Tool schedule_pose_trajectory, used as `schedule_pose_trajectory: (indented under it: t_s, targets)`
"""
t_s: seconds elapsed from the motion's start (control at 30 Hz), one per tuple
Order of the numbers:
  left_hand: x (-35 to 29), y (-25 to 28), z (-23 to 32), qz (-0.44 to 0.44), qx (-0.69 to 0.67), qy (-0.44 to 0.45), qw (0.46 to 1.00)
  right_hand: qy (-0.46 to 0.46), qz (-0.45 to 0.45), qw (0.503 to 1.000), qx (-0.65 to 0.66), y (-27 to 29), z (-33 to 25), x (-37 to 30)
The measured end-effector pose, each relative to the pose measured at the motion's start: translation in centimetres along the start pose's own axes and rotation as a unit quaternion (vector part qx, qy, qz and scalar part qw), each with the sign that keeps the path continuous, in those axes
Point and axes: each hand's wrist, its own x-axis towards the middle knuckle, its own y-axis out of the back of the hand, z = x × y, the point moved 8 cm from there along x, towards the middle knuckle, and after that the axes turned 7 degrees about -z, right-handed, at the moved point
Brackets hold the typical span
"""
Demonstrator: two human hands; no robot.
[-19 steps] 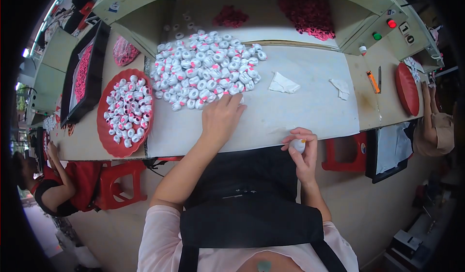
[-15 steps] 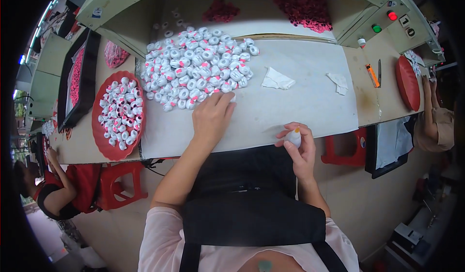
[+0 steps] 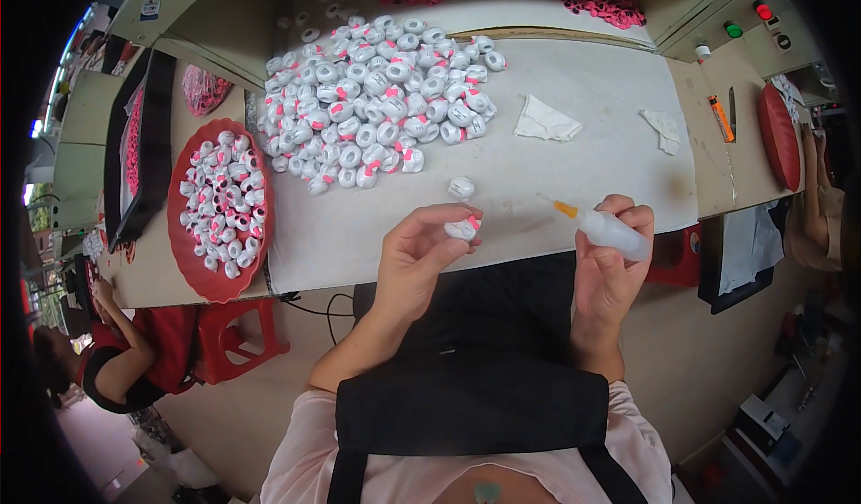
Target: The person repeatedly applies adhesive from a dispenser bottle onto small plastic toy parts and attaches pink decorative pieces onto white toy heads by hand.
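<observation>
Between the thumb and fingers of my left hand point(image 3: 414, 257) is a small white round piece point(image 3: 462, 228) with a bit of pink on it. My right hand point(image 3: 613, 266) grips a translucent squeeze bottle point(image 3: 615, 233). The bottle lies tilted, its orange needle tip point(image 3: 565, 209) pointing left toward the piece, with a gap between them. Just beyond my left hand a single white piece point(image 3: 461, 187) rests apart on the white sheet point(image 3: 592, 177). Farther back spreads a large heap of similar white-and-pink pieces point(image 3: 377, 100).
Left of the sheet stands a red scalloped tray point(image 3: 184, 253) of such pieces, with a black tray point(image 3: 166, 136) beyond. Crumpled white cloths point(image 3: 545, 120), point(image 3: 662, 132) lie on the sheet. An orange cutter point(image 3: 721, 120) sits at the right. Other people work at both sides.
My left hand has come back from the heap with a white piece in its fingers. My right hand has tipped the bottle over toward the left, and the view has shifted slightly.
</observation>
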Motion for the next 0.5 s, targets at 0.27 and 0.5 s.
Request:
schedule_pose_trajectory:
  t_s: [0.27,0.5]
  targets:
    - [-0.9,1.0,0.9,0.031,-0.016,-0.018,0.999,0.186,-0.118,0.970,-0.106,-4.7,-2.7,-0.6]
    - [-1.0,0.9,1.3,0.031,-0.008,-0.032,0.999,0.191,-0.207,0.936,-0.212,-6.8,-2.4,-1.6]
